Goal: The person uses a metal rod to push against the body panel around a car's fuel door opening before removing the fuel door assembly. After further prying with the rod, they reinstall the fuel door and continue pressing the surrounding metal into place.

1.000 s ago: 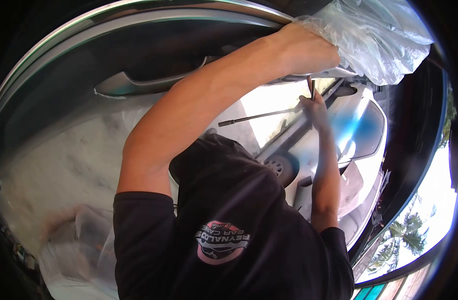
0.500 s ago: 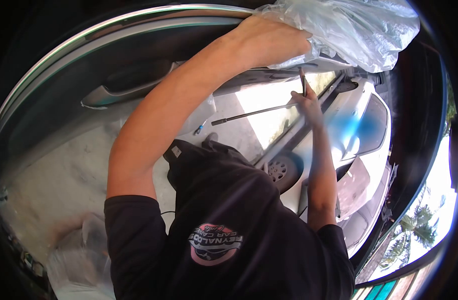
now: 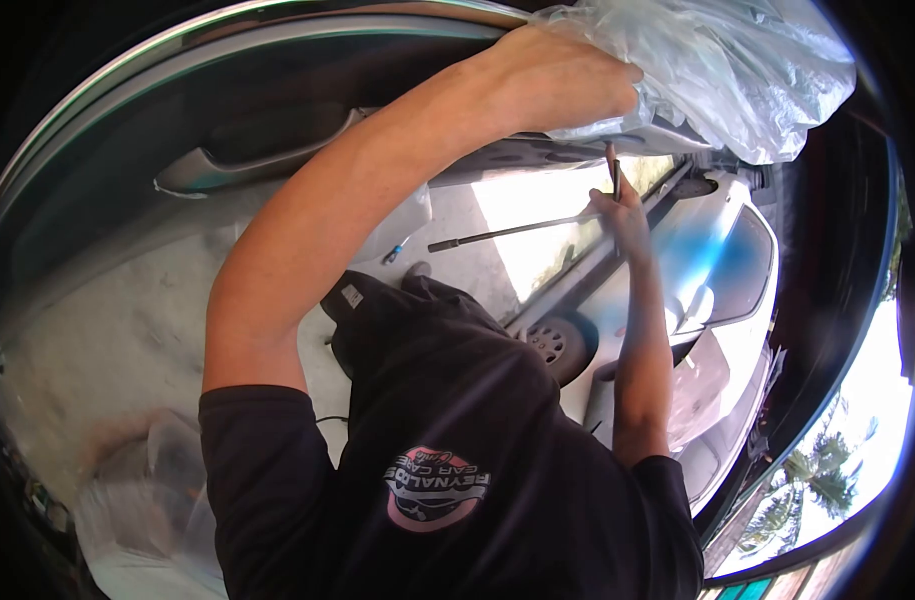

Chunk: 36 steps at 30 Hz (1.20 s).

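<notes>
My left hand reaches across to the upper right, fingers curled at the edge of a crumpled clear plastic sheet. Its fingertips are hidden. Below it, my right hand is closed around a long thin metal rod tool. The rod points left, with a thicker end, and a short dark bar rises from the hand along an extended finger. Behind my left forearm runs a dark car door with a pull handle and bright trim along its edge.
A white car with a wheel stands to the right. On the pale floor lies a small blue-handled tool. A plastic-covered bundle sits at the lower left. Palm leaves show outside.
The view has shifted slightly. My left hand and the plastic sheet sit a little farther right in the picture. My right hand keeps its hold on the rod tool.
</notes>
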### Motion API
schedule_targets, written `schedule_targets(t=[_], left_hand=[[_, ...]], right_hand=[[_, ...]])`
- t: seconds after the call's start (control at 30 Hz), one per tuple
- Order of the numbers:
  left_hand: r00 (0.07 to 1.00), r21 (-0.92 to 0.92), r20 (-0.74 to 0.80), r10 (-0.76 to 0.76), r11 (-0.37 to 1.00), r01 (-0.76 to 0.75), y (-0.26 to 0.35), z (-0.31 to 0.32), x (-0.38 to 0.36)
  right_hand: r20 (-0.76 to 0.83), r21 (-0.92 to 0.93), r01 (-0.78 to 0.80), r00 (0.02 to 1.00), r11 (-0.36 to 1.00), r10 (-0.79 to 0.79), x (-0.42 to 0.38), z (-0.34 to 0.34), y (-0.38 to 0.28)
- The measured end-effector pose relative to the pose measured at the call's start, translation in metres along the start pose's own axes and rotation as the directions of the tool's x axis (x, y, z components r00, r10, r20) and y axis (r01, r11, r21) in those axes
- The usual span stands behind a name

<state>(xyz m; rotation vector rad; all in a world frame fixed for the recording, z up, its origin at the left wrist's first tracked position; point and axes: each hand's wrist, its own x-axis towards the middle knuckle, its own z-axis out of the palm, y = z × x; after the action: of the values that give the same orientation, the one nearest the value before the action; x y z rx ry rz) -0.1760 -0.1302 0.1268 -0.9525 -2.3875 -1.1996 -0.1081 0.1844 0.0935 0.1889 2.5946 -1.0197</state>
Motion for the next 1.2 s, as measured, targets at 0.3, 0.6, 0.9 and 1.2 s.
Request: schedule_targets(t=[0.3,0.6,0.9,1.2], left_hand=[[0.996,0.135,0.005,0.085,0.987,-0.085,0.000,0.000,-0.002],[0.990,0.172,-0.011,0.140,0.976,-0.136,-0.004,0.006,0.000],[0.998,0.080,-0.038,0.047,0.996,-0.044,-0.001,0.003,-0.001],[0.999,-0.018,0.037,-0.031,0.999,0.032,-0.002,0.003,0.001]], right_hand=[[-0.018,0.023,-0.028,0.999,0.999,0.028,0.002,-0.002,0.019],[-0.105,0.149,-0.057,0.992,0.987,0.073,0.001,-0.015,0.048],[-0.045,0.163,-0.046,0.998,0.986,0.053,0.009,-0.031,0.058],[-0.012,0.164,-0.116,0.993,0.980,0.119,0.025,-0.036,0.058]])
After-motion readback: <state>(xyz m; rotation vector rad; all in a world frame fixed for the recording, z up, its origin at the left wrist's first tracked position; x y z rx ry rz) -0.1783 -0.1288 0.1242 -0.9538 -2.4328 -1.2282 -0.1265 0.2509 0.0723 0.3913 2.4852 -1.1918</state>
